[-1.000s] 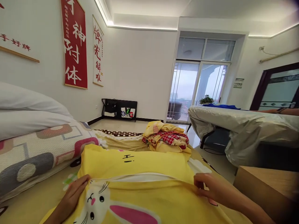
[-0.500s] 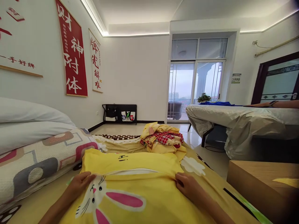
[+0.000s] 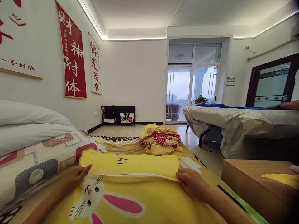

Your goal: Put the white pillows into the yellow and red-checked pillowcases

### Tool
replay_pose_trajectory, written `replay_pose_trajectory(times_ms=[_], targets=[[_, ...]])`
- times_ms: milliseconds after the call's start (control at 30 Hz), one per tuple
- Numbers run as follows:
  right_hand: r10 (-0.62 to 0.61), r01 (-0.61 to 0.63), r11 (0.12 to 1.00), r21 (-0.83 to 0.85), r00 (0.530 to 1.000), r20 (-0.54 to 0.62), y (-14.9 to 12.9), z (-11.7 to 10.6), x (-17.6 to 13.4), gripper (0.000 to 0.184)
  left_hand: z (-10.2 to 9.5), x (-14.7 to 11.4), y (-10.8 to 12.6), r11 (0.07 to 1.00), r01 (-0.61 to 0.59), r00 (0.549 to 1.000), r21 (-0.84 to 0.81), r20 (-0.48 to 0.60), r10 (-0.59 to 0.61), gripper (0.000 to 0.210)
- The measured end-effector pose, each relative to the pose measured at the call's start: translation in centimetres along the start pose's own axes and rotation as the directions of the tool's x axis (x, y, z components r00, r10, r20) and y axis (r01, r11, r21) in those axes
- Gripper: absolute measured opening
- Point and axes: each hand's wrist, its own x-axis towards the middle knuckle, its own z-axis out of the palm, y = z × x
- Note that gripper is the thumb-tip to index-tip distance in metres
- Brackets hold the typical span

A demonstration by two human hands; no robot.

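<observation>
A yellow garment (image 3: 144,193) printed with a white rabbit with pink ears lies spread before me. Its far part carries the word "Hi", and a fold with a pale edge runs across the middle. At the left end of that fold, my left hand (image 3: 76,177) is closed on the cloth, index finger stretched along it. My right hand (image 3: 190,180) has its fingers curled around the fold's right end. Just beyond the garment sits a crumpled heap of yellow and red-checked clothes (image 3: 161,140). All of it rests on a tan bedspread (image 3: 116,148).
To the left are a patterned pillow (image 3: 46,158) and white bedding (image 3: 32,121). A wooden box-like surface (image 3: 247,174) stands at right. Behind it is a plastic-covered table (image 3: 252,119) with blue cloth (image 3: 210,105) and another person's arm (image 3: 289,105). A low black rack (image 3: 119,109) stands against the wall.
The fold's pale edge now stretches straighter and farther right between my hands. Both hands have risen slightly in view. At the far table, the other person's arm has drawn back to the right.
</observation>
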Motion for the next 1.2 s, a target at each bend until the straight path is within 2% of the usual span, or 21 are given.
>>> replay_pose_trajectory(times_ms=[67, 100, 167, 233, 333, 400, 467, 567, 633, 733, 800, 900, 967, 1100, 1200], targets=[[-0.003, -0.003, 0.996, 0.088, 0.998, 0.069, -0.4, 1.4, 0.1, 0.023, 1.3, -0.6, -0.7, 0.999, 0.040, 0.978, 0.006, 0.206, -0.040, 0.057], [0.002, -0.012, 0.994, 0.109, 0.996, 0.091, -0.4, 1.5, 0.2, 0.023, 1.5, -0.7, -0.6, 0.999, 0.026, 0.969, 0.033, 0.244, -0.034, 0.056], [0.015, -0.028, 0.993, 0.115, 0.994, 0.111, 0.0, 0.4, 0.7, 0.020, 1.3, -0.6, 0.4, 0.988, -0.056, 0.980, 0.143, 0.195, 0.027, 0.050], [0.000, -0.021, 0.986, 0.164, 0.992, 0.128, 0.3, -2.1, 1.3, 0.024, 0.3, -0.2, 3.1, 0.959, -0.160, 0.985, 0.233, 0.105, 0.139, 0.043], [-0.035, 0.020, 0.953, 0.302, 0.998, 0.044, -1.0, -4.9, 2.9, 0.049, -0.4, 0.4, 8.8, 0.937, -0.319, 0.948, 0.141, 0.063, 0.313, 0.039], [-0.027, 0.047, 0.935, 0.351, 0.998, -0.061, -3.1, -4.3, 4.0, 0.060, 0.8, 0.6, 12.2, 0.911, -0.407, 0.913, 0.068, 0.072, 0.402, 0.042], [-0.059, 0.076, 0.927, 0.368, 0.997, -0.057, -5.6, -1.4, 4.8, 0.063, 3.3, 0.2, 14.0, 0.875, -0.482, 0.871, 0.039, 0.126, 0.474, 0.054], [-0.135, 0.097, 0.925, 0.368, 0.988, 0.078, -8.1, 3.9, 4.8, 0.064, 7.8, -1.1, 13.7, 0.842, -0.539, 0.825, 0.024, 0.217, 0.522, 0.059], [-0.159, 0.110, 0.920, 0.375, 0.982, 0.102, -8.4, 5.6, 4.5, 0.065, 9.5, -2.0, 12.5, 0.841, -0.540, 0.818, 0.029, 0.254, 0.517, 0.058], [-0.223, 0.163, 0.897, 0.410, 0.969, 0.103, -7.2, 4.8, 3.9, 0.066, 9.6, -2.7, 11.3, 0.826, -0.561, 0.807, 0.061, 0.263, 0.529, 0.056], [-0.273, 0.201, 0.874, 0.443, 0.956, 0.105, -6.1, 3.4, 3.4, 0.063, 8.9, -2.9, 11.2, 0.781, -0.616, 0.778, 0.098, 0.227, 0.585, 0.052], [-0.277, 0.215, 0.848, 0.484, 0.959, 0.058, -5.0, 2.4, 2.7, 0.055, 8.1, -3.4, 11.5, 0.713, -0.684, 0.729, 0.154, 0.189, 0.658, 0.042], [-0.276, 0.227, 0.841, 0.491, 0.961, 0.030, -4.9, 2.5, 2.3, 0.047, 7.9, -3.6, 11.8, 0.729, -0.660, 0.751, 0.180, 0.194, 0.632, 0.035], [-0.261, 0.215, 0.838, 0.501, 0.965, 0.023, -4.3, 2.1, 2.0, 0.035, 6.9, -3.1, 13.2, 0.850, -0.474, 0.876, 0.229, 0.220, 0.429, 0.031], [-0.208, 0.155, 0.836, 0.526, 0.977, 0.043, -2.2, 1.1, 1.9, 0.032, 6.1, -2.1, 15.1, 0.879, -0.411, 0.896, 0.241, 0.286, 0.340, 0.042]])
